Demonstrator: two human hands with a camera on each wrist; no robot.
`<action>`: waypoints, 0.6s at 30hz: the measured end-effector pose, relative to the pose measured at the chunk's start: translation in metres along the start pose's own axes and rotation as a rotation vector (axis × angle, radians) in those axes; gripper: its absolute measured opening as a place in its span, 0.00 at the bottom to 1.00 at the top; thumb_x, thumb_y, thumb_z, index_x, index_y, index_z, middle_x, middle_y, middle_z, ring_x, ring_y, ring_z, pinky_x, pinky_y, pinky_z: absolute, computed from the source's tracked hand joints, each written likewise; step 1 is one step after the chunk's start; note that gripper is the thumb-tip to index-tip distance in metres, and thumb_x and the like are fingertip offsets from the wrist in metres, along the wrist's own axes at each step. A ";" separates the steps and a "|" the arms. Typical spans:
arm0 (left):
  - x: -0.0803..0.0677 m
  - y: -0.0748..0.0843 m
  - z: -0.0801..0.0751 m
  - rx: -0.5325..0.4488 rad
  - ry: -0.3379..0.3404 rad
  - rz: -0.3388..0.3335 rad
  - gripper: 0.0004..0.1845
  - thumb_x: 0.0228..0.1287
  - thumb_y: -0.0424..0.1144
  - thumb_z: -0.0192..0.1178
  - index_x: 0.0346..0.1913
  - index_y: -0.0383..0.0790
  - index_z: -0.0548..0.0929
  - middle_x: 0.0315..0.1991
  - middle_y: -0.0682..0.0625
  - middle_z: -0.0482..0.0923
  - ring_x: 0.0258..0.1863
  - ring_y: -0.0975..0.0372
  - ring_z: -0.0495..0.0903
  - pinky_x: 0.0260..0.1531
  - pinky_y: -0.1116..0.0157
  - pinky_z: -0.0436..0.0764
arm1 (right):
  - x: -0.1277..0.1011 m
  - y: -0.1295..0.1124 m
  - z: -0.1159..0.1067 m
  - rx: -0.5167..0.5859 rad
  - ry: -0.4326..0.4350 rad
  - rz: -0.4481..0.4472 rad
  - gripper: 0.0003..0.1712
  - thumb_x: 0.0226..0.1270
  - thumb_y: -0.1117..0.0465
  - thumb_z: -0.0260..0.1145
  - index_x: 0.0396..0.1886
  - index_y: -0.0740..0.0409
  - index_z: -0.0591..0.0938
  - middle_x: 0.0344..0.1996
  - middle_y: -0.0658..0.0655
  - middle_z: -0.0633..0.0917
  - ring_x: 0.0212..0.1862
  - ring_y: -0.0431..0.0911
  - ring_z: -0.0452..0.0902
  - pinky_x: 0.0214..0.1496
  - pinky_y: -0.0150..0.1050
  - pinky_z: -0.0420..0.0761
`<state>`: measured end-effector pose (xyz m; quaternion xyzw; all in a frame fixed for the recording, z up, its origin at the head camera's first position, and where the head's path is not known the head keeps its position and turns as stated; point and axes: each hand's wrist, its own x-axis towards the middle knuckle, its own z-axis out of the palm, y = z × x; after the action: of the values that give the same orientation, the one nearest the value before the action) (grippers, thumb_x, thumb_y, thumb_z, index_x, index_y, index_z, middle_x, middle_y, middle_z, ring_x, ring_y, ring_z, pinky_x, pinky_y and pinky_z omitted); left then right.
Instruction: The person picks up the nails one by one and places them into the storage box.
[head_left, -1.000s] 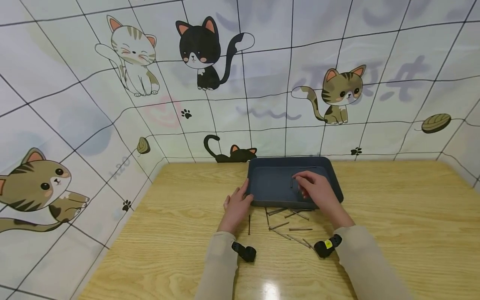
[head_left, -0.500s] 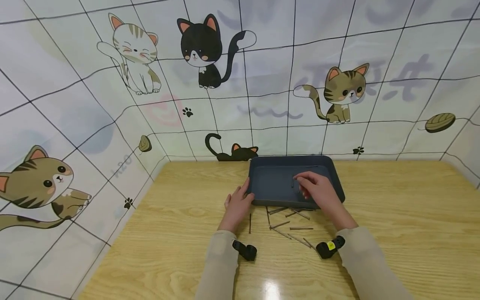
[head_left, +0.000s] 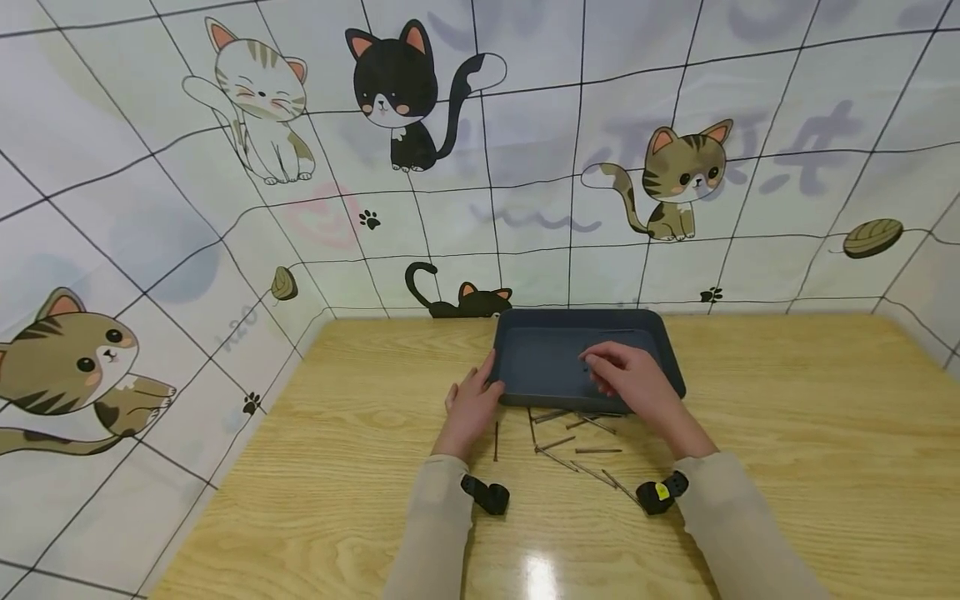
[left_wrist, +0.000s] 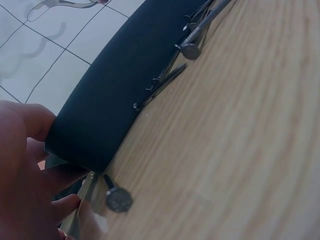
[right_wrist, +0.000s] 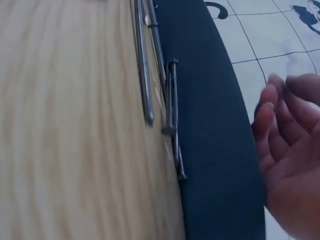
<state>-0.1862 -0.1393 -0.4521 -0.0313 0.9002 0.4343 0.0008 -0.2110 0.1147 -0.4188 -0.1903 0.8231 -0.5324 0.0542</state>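
Observation:
A dark blue-grey tray (head_left: 547, 367) lies on the table against the patterned wall. My left hand (head_left: 471, 410) holds its near left corner, with the thumb at the front and the fingers along the left side; the left wrist view shows the hand (left_wrist: 25, 165) round that corner. Above the tray's right half is my right hand (head_left: 633, 379), thumb and fingertips pinched together. A thin dark nail at these fingertips is mostly hidden now. In the right wrist view the same hand (right_wrist: 292, 150) appears beyond the tray wall (right_wrist: 215, 125). Another nail (head_left: 617, 331) lies along the tray's far side.
Several loose nails (head_left: 597, 451) are scattered on the wooden table (head_left: 810, 433) before the tray, some against its front wall. A single nail (head_left: 496, 442) lies beside my left wrist. The cat-patterned wall (head_left: 540, 167) rises right behind the tray.
The nail hanging from my right fingertips showed clearly before and is now mostly out of sight. My right fingertips have shifted slightly left. The left hand stays on the tray.

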 end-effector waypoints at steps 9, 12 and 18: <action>-0.001 0.002 0.000 -0.013 0.002 0.015 0.28 0.64 0.46 0.42 0.68 0.59 0.54 0.58 0.51 0.69 0.67 0.58 0.48 0.60 0.50 0.34 | -0.006 -0.012 -0.016 -0.137 -0.246 0.008 0.22 0.65 0.46 0.52 0.46 0.58 0.79 0.34 0.52 0.82 0.35 0.48 0.78 0.40 0.44 0.77; -0.001 0.002 0.000 -0.021 0.001 0.015 0.28 0.64 0.46 0.43 0.68 0.59 0.53 0.57 0.50 0.70 0.67 0.58 0.48 0.60 0.50 0.34 | -0.008 -0.017 -0.020 -0.155 -0.310 0.022 0.22 0.64 0.46 0.53 0.44 0.57 0.80 0.36 0.53 0.82 0.36 0.48 0.79 0.42 0.44 0.77; -0.002 0.001 0.000 -0.032 0.012 0.016 0.29 0.63 0.44 0.43 0.68 0.58 0.54 0.59 0.50 0.68 0.67 0.59 0.49 0.60 0.51 0.34 | -0.012 -0.020 -0.026 -0.162 -0.403 0.065 0.21 0.64 0.48 0.54 0.41 0.58 0.82 0.38 0.56 0.83 0.40 0.50 0.79 0.42 0.44 0.77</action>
<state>-0.1841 -0.1383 -0.4512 -0.0268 0.8934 0.4484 -0.0087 -0.2022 0.1339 -0.3912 -0.2701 0.8412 -0.4138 0.2194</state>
